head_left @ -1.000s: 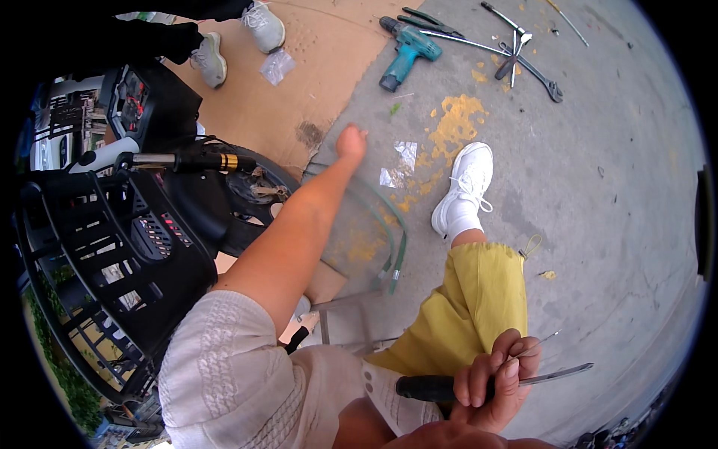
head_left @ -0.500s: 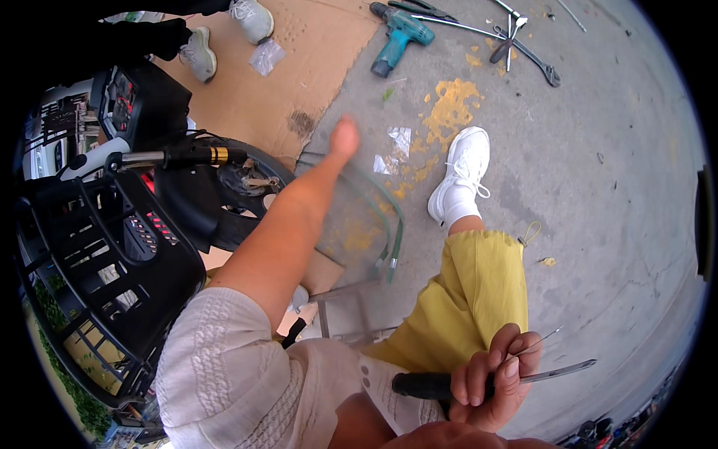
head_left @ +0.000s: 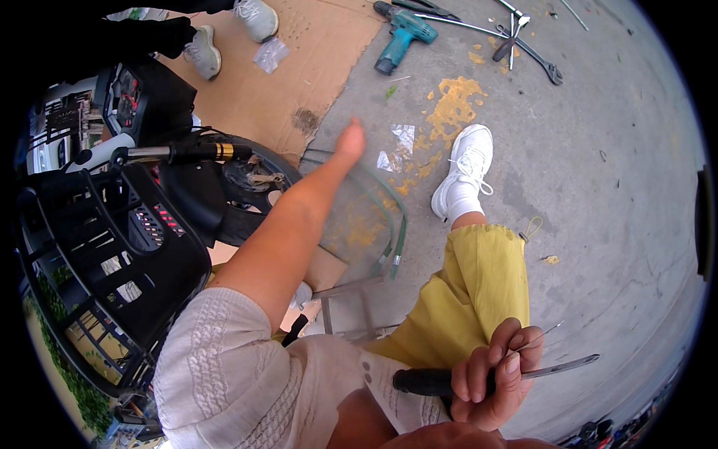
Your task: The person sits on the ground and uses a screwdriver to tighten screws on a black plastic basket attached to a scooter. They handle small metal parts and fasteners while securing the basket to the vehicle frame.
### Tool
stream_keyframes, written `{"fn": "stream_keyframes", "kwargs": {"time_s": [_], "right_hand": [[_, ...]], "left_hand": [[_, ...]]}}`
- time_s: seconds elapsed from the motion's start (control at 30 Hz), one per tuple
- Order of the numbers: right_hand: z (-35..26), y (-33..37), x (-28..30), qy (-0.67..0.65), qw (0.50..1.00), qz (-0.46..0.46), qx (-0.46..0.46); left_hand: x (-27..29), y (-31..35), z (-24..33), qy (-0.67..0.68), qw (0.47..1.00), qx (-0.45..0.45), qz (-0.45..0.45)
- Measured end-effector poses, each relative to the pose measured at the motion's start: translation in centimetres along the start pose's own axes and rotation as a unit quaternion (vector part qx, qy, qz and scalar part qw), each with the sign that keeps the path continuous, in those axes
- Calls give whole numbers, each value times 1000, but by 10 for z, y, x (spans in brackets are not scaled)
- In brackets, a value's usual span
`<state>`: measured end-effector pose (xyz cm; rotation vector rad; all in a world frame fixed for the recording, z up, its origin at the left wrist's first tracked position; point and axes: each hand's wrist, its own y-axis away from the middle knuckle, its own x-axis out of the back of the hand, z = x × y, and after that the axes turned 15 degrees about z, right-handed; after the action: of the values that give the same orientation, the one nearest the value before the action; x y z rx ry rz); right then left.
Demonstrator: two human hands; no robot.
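From my end, little has changed: the right hand [head_left: 493,380] stays closed around the screwdriver [head_left: 425,382] and a thin wire [head_left: 551,329], low at right, so both are held, not applied. The left hand [head_left: 351,141] hangs near the cardboard [head_left: 321,63]; I cannot tell its grip.

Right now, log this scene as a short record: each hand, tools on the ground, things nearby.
Right hand: gripping a black-handled screwdriver and a thin metal rod
Left hand: blurred; grip unclear
Ground tools: teal drill, pliers, wrench
Cardboard: under a clear plastic bag and another person's shoes
Wheel: left of the left hand
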<state>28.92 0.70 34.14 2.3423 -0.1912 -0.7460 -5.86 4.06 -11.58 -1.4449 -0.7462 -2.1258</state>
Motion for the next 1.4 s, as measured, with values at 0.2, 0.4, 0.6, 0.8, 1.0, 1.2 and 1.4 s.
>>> {"fn": "stream_keyframes", "kwargs": {"time_s": [0.2,0.4,0.6,0.8,1.0,1.2,1.4], "right_hand": [[-1,1,0,-4,1000,9,6],[-8,0,2,1,999,-18,-35],[0,13,-12,0,998,69,-6],[15,19,-23,32,999,-39,-6],[40,22,-41,90,990,-98,-42],[86,8,-54,138,980,-108,-99],[182,16,-26,217,955,-82,-184]], "left_hand": [[4,-1,7,-32,998,-39,-24],[-24,36,-13,58,988,-67,129],[2,194,45,339,927,159,12],[21,326,-89,505,791,321,-128],[51,309,-244,501,608,616,-1],[59,283,-366,707,431,550,108],[29,277,-442,659,409,582,243]]}}
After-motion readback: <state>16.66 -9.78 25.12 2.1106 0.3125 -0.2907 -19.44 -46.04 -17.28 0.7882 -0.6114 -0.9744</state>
